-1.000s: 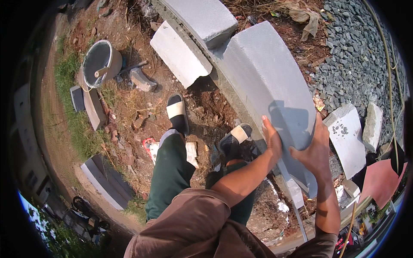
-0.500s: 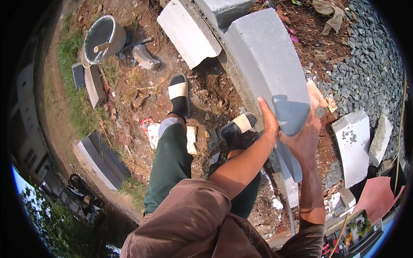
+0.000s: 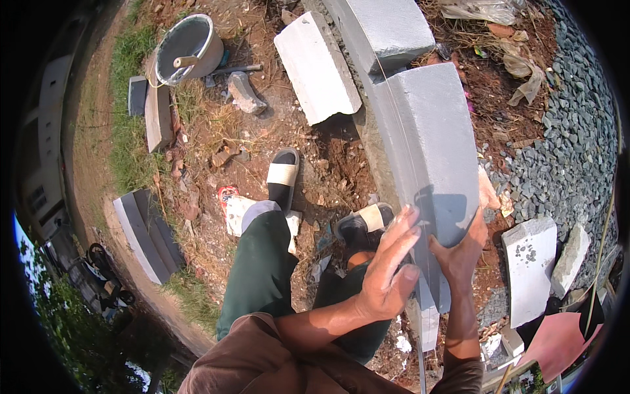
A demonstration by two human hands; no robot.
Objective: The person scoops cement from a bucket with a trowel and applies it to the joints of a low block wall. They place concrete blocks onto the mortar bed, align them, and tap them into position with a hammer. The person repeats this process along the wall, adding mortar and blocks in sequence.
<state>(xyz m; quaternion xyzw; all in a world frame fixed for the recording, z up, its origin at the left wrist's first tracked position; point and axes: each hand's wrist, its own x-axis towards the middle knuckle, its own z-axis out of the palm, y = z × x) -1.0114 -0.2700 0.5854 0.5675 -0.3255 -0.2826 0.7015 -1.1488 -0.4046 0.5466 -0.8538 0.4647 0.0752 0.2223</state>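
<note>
A long grey concrete curb block (image 3: pixel 436 118) lies lengthwise in front of me, its far end by the end of another grey curb block (image 3: pixel 394 29). My right hand (image 3: pixel 462 246) grips its near end, thumb on one side and fingers on the right face. My left hand (image 3: pixel 390 269) is open beside the block's left side, fingers stretched out and holding nothing. A thin string (image 3: pixel 408 141) runs along the block's left part. The hand's shadow falls on the near end. Below it, another grey piece (image 3: pixel 433 279) continues toward me.
At the far left stands a mortar bucket (image 3: pixel 213 56) with a wooden-handled tool. A broken white slab (image 3: pixel 318 69) leans left of the curb row. Gravel (image 3: pixel 581 131) is heaped on the right, near a pale slab (image 3: pixel 530 269). More grey blocks (image 3: pixel 144 230) lie left.
My left hand has let go of the block's left side and drawn back, its fingers now straight. The right hand keeps its grip. The view has shifted slightly.
</note>
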